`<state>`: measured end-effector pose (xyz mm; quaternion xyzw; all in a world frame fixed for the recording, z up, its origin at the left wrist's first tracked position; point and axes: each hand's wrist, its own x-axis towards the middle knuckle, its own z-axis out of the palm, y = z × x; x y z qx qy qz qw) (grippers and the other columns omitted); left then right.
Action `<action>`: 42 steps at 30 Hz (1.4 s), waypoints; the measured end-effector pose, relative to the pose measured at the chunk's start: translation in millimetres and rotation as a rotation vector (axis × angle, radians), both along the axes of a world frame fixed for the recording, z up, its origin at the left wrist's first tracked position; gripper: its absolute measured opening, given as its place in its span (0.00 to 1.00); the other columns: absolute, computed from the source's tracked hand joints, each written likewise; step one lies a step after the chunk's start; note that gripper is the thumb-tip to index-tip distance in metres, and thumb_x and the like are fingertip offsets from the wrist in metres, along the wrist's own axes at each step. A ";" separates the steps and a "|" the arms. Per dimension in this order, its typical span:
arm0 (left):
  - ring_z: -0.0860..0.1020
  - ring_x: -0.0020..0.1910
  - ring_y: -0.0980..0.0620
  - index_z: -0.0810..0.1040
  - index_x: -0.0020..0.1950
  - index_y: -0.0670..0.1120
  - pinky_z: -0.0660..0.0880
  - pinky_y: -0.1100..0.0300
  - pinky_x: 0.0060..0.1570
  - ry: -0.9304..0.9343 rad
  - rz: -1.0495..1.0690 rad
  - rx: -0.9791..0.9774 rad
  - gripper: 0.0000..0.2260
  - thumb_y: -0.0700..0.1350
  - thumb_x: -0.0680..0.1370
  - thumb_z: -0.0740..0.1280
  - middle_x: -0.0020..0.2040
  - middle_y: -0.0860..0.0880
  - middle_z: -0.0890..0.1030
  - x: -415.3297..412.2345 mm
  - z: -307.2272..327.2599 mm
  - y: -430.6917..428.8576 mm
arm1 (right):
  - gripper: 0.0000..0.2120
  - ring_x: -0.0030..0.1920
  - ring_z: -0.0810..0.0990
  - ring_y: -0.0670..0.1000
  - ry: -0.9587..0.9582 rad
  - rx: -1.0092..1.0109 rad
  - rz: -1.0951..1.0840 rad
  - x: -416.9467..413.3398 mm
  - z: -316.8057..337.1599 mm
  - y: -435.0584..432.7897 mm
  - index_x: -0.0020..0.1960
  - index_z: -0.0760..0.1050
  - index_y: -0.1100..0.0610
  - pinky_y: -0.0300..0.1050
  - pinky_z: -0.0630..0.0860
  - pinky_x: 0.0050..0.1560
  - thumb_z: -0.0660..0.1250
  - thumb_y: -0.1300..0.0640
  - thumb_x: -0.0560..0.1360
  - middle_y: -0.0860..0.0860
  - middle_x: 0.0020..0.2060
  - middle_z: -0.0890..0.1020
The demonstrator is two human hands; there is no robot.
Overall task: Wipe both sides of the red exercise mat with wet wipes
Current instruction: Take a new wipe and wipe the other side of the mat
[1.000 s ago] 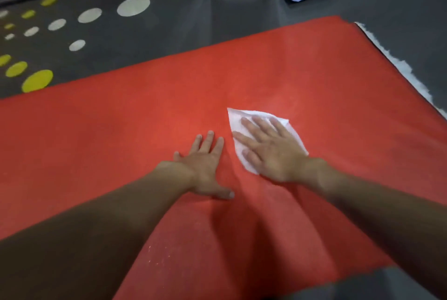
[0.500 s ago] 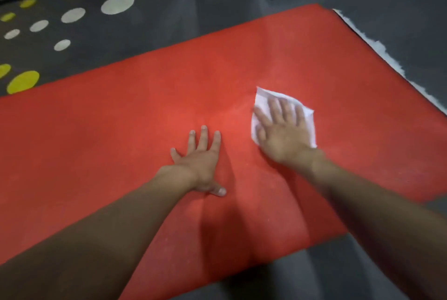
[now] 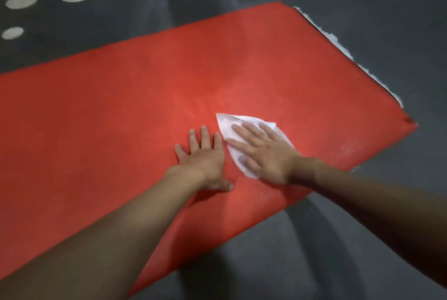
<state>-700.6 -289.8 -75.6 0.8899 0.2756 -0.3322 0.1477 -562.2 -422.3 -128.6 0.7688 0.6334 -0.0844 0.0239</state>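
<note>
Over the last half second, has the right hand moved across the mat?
Yes. The right hand slid the wipe leftward, away from the mat's right end, up beside the planted left hand.

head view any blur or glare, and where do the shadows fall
Head view: the right hand on the wet wipe is softly motion-blurred, the left hand sharper; a pale sheen lies on the red exercise mat beyond the hands; arm shadows fall toward the camera.
</note>
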 end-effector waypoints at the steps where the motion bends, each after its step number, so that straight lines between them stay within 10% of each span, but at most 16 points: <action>1: 0.31 0.76 0.37 0.31 0.78 0.46 0.43 0.31 0.72 0.002 -0.008 -0.011 0.60 0.63 0.68 0.75 0.76 0.43 0.27 -4.6 0.5 -0.7 | 0.28 0.77 0.57 0.58 -0.028 0.014 -0.063 18.5 0.7 -5.8 0.79 0.55 0.47 0.58 0.50 0.76 0.42 0.43 0.80 0.53 0.78 0.60; 5: 0.28 0.75 0.39 0.29 0.77 0.47 0.41 0.32 0.73 0.035 -0.085 -0.002 0.63 0.64 0.65 0.76 0.75 0.44 0.25 -18.8 -1.5 -7.6 | 0.32 0.79 0.46 0.57 -0.032 -0.012 -0.496 10.3 -5.7 -0.1 0.80 0.44 0.44 0.61 0.41 0.76 0.34 0.41 0.76 0.52 0.80 0.48; 10: 0.31 0.76 0.41 0.32 0.79 0.48 0.41 0.35 0.74 -0.043 -0.073 0.017 0.62 0.64 0.66 0.76 0.77 0.45 0.27 -26.9 -4.1 -7.1 | 0.30 0.79 0.52 0.53 0.013 -0.035 -0.122 0.9 4.5 -33.8 0.80 0.50 0.44 0.58 0.45 0.77 0.38 0.41 0.79 0.51 0.80 0.53; 15: 0.32 0.77 0.43 0.34 0.79 0.49 0.41 0.38 0.75 -0.122 -0.060 0.040 0.58 0.64 0.68 0.74 0.78 0.47 0.29 -37.3 -10.0 -10.0 | 0.35 0.79 0.46 0.59 -0.042 -0.052 -0.504 -26.8 -4.8 -30.8 0.81 0.44 0.45 0.62 0.39 0.75 0.31 0.40 0.74 0.54 0.80 0.48; 19: 0.33 0.77 0.44 0.35 0.79 0.50 0.41 0.39 0.76 -0.144 -0.050 0.037 0.57 0.65 0.68 0.73 0.78 0.48 0.30 -40.0 -9.7 -11.0 | 0.28 0.78 0.56 0.57 0.007 -0.018 -0.092 -40.8 0.8 -61.2 0.79 0.57 0.46 0.62 0.50 0.76 0.43 0.41 0.81 0.53 0.79 0.59; 24: 0.33 0.78 0.45 0.35 0.80 0.49 0.42 0.39 0.76 -0.177 -0.030 0.035 0.55 0.64 0.70 0.72 0.79 0.48 0.31 -45.8 -11.7 -15.3 | 0.30 0.75 0.62 0.63 -0.044 0.038 -0.564 -45.3 -7.2 -62.2 0.78 0.60 0.51 0.64 0.52 0.74 0.44 0.44 0.79 0.58 0.75 0.66; 29: 0.35 0.78 0.46 0.37 0.80 0.49 0.43 0.42 0.76 -0.170 -0.040 0.006 0.54 0.62 0.70 0.73 0.79 0.48 0.32 -45.1 -9.3 -7.3 | 0.27 0.76 0.62 0.59 -0.089 0.013 -0.074 -67.0 -2.0 -82.0 0.79 0.59 0.49 0.62 0.55 0.75 0.48 0.44 0.81 0.55 0.76 0.65; 34: 0.36 0.79 0.48 0.38 0.80 0.50 0.45 0.46 0.77 -0.176 -0.080 0.012 0.51 0.55 0.73 0.73 0.79 0.48 0.33 -47.8 -9.8 -1.2 | 0.29 0.74 0.64 0.63 -0.051 0.055 -0.484 -97.7 -8.3 -59.7 0.77 0.63 0.56 0.66 0.51 0.74 0.49 0.47 0.79 0.60 0.73 0.69; 38: 0.35 0.78 0.44 0.39 0.80 0.51 0.44 0.44 0.76 -0.156 -0.044 0.026 0.52 0.56 0.72 0.75 0.79 0.45 0.31 -47.4 -5.4 -2.4 | 0.28 0.78 0.58 0.57 -0.048 0.075 -0.052 -100.9 -6.1 -63.6 0.78 0.61 0.52 0.63 0.53 0.75 0.50 0.44 0.80 0.56 0.77 0.63; 42: 0.32 0.76 0.35 0.34 0.79 0.56 0.43 0.29 0.71 -0.076 0.167 0.055 0.54 0.62 0.71 0.73 0.77 0.43 0.28 -55.3 -5.5 -2.8 | 0.29 0.78 0.56 0.59 -0.037 0.074 -0.430 -86.1 -5.9 -53.1 0.79 0.59 0.54 0.62 0.48 0.76 0.47 0.44 0.80 0.57 0.78 0.60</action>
